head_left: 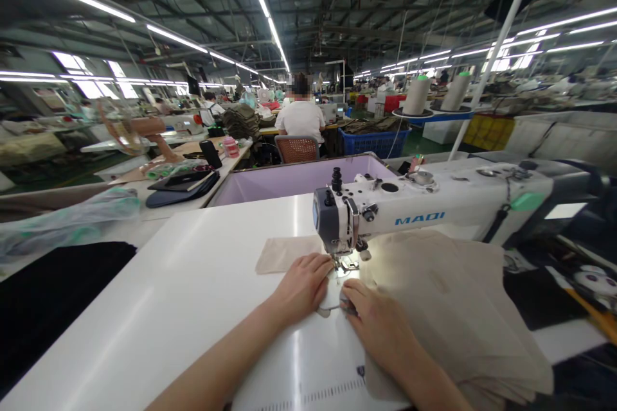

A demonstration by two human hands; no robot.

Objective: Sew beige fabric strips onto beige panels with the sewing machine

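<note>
The sewing machine (463, 202) stands on the right part of the white table (193, 289), its needle end facing left. Both hands work at this end. The left hand (303, 284) lies just left of the presser foot (350, 265), palm down, fingers together and bent, with the fingertips beside the foot; its grip is narrow, and whether it pinches a thread or a small part cannot be told. The right hand (380, 314) is on the near right side of the metal plate (330, 297) below the foot, with thumb and fingers drawn in at a small dark grey part; its grip is also narrow, and whether it holds the part or only touches it cannot be told. The large beige cloth (438, 295) lies to the right of the plate, under and in front of the machine arm, and reaches toward the near edge, beneath the right forearm. The small beige cloth (284, 253) lies flat on the table, left of the needle end and beyond the left hand. Since the near part of the plate shows bare metal, the step in hand is probably setting up at the needle area rather than running a seam. The next move appears to call for clearing both sets of fingers from the foot, then feeding the cloth edge squarely beneath it.
</note>
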